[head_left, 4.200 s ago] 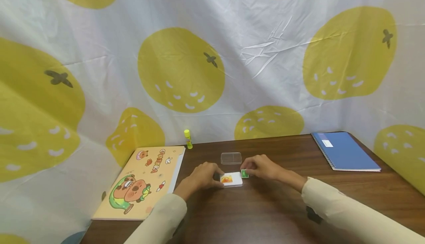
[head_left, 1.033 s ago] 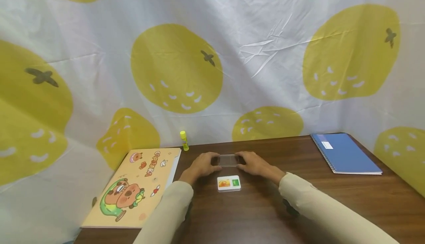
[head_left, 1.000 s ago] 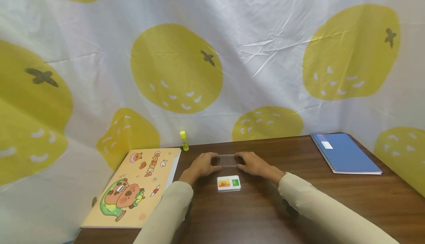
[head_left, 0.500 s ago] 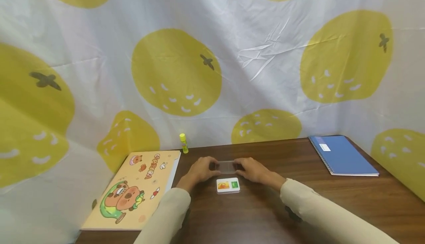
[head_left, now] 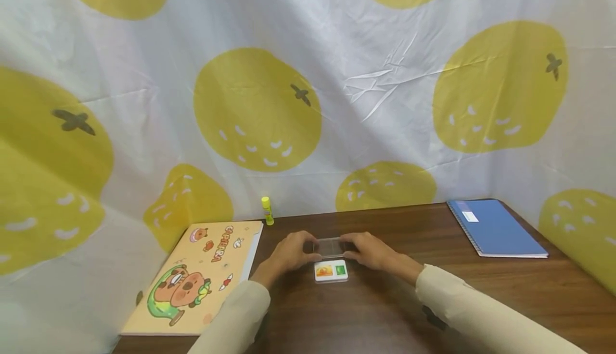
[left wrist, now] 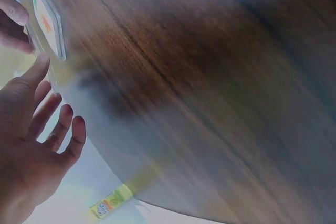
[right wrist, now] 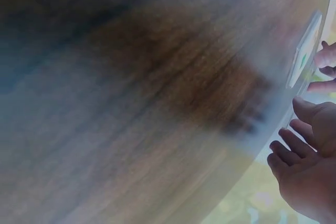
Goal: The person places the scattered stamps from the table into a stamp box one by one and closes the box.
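Small white rectangular tray [head_left: 332,277] bears orange picture [head_left: 324,271] and green picture [head_left: 340,270], placement apparently done. Left hand [head_left: 291,251] and right hand [head_left: 369,250] hold opposite ends of clear rectangular plastic cover [head_left: 329,247], just beyond tray's far edge; covering judged outstanding

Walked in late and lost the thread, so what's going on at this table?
A person's left hand and right hand hold a clear plastic piece between them, one at each end. Just on its near side, a flat white case with an orange and a green picture lies on the dark table, held by neither hand. I can't tell whether the clear piece touches the table. A yellow glue stick stands farther back.
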### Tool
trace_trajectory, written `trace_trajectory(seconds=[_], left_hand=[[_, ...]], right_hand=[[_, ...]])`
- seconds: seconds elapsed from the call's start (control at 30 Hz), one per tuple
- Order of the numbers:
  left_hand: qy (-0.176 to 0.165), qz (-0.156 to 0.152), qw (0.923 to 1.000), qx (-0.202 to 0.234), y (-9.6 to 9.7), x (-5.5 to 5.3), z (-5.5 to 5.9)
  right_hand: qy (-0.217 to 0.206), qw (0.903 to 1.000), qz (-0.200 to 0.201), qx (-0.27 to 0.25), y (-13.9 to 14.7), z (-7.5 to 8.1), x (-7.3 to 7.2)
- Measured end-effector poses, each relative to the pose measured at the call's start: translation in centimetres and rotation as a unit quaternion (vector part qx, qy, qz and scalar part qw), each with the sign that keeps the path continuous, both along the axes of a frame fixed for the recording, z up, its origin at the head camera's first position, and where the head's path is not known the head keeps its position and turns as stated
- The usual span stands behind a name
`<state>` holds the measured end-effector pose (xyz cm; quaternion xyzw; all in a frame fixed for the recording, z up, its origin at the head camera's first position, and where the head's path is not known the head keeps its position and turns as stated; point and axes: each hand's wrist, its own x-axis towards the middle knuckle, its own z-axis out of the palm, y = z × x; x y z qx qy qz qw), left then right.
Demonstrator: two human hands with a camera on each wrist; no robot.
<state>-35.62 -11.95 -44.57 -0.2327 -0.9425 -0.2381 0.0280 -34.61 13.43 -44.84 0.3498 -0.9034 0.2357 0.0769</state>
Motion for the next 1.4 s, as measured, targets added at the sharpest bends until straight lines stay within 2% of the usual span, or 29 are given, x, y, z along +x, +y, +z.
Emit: trace_trajectory(seconds=[0.33,0.63,0.97,1.4], left_hand=[[0.005,-0.013,0.9997,-0.019,-0.3,1.7,0.8],[0.006,-0.024,0.9994,-0.024,-0.4,2.3,0.5],[0.01,-0.034,0.9989,-0.031,-0.7,3.2,0.3],[0.021,-0.049,0.9977,-0.041,-0.9,4.0,-0.1]], right_hand=[[0.004,0.9999,0.007,-0.011,0.2,-0.1,1.6],[0.008,0.9999,0.011,-0.007,0.3,-0.1,2.4],[-0.02,0.9997,0.016,-0.002,0.2,-0.2,3.2],[-0.008,0.9994,0.034,0.001,0.4,-0.5,4.1]])
